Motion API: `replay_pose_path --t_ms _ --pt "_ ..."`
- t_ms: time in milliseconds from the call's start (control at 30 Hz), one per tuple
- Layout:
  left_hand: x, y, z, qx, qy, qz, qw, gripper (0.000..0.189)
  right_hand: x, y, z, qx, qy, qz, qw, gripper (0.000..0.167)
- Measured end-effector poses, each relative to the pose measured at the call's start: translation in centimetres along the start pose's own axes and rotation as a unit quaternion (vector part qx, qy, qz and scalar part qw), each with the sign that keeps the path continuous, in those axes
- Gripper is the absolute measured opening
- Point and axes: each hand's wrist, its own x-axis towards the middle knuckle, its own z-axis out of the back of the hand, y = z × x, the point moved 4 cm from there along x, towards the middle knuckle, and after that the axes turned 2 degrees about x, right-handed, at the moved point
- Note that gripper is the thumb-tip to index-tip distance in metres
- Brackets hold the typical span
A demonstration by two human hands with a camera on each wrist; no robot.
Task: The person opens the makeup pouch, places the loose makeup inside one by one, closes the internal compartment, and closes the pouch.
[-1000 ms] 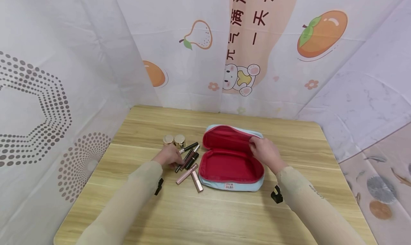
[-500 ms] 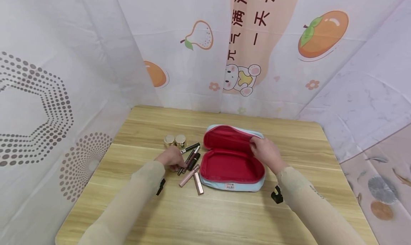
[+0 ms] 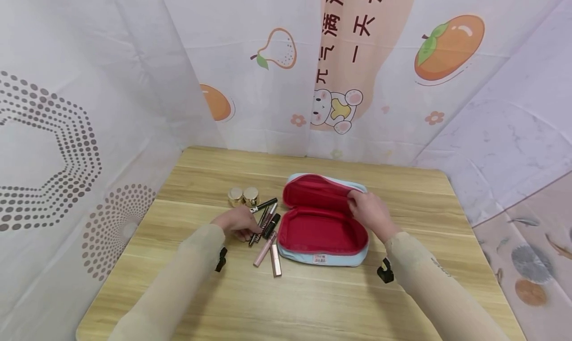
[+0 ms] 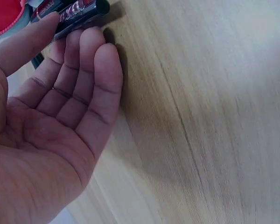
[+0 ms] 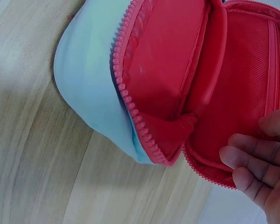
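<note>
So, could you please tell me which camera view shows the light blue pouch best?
The head view: the pouch shows open and nearly whole there, the right hand covering only a little. The right wrist view is closer but crops it; the left wrist view catches just a corner.

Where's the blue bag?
In the head view, the blue bag lies open on the table, right of the makeup tubes, the right hand touching its lid.

From here, the head camera faces forward and down over the bench (image 3: 330, 301); close wrist views share the pouch (image 3: 322, 232): left's ten o'clock, right's one o'clock.
</note>
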Motion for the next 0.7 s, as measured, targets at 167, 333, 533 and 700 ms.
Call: replay_pose_path --t_ms 167,333,533,700 --pt "-0.2 -0.7 0.7 -0.052 0.004 -0.044 0.9977 0.013 -0.1 0.0 0.0 0.001 -0.004 0.008 1.0000 0.008" --pt "-0.1 -2.5 1.5 -0.091 -0.003 -0.091 0.9917 0.021 -0.1 -0.1 -0.1 0.002 -0.005 0.009 0.9999 0.008" --pt "0.0 -5.2 1.1 -0.134 -0.023 -0.125 0.9827 0.028 -0.1 -0.1 -0.1 0.002 -0.002 0.010 0.9999 0.008" --pt "0.1 -7.9 0.3 -0.169 -0.040 -0.154 0.9727 0.030 0.0 -0.1 -0.1 0.004 0.001 0.010 0.9999 0.007"
